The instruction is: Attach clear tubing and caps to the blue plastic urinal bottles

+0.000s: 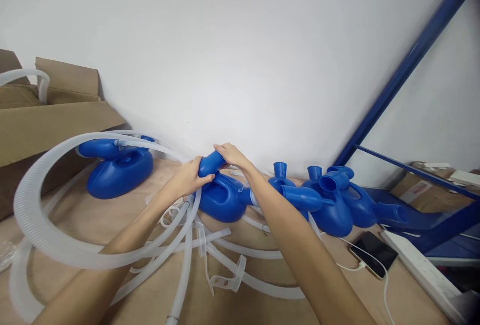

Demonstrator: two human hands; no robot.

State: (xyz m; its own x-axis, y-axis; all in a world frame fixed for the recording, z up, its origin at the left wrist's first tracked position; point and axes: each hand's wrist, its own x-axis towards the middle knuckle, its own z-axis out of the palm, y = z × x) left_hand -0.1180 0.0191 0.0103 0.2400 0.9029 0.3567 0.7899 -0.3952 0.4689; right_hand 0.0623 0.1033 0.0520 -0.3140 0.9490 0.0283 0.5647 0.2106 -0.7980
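Observation:
A blue plastic urinal bottle [225, 205] with a loop handle lies on the tabletop in front of me. My left hand [189, 177] closes round the left end of a short blue tubular mouthpiece [211, 164] just above that bottle, its thumb along the near side. From the right, my right hand [233, 155] grips the mouthpiece's upper end. Whether the mouthpiece is joined to the bottle is hidden. The bottle's spout [245, 196] points right, partly behind my right forearm. Clear plastic hoses [187, 255] and a clear hanger strip [228, 282] lie below my hands.
Another blue bottle [120, 177] with a hose attached stands at left, near a cardboard box [56, 120]. Several blue bottles [332, 215] crowd the right side. A phone [373, 255] with a cable and a white power strip [420, 270] lie nearer. Blue shelving [405, 70] borders the right.

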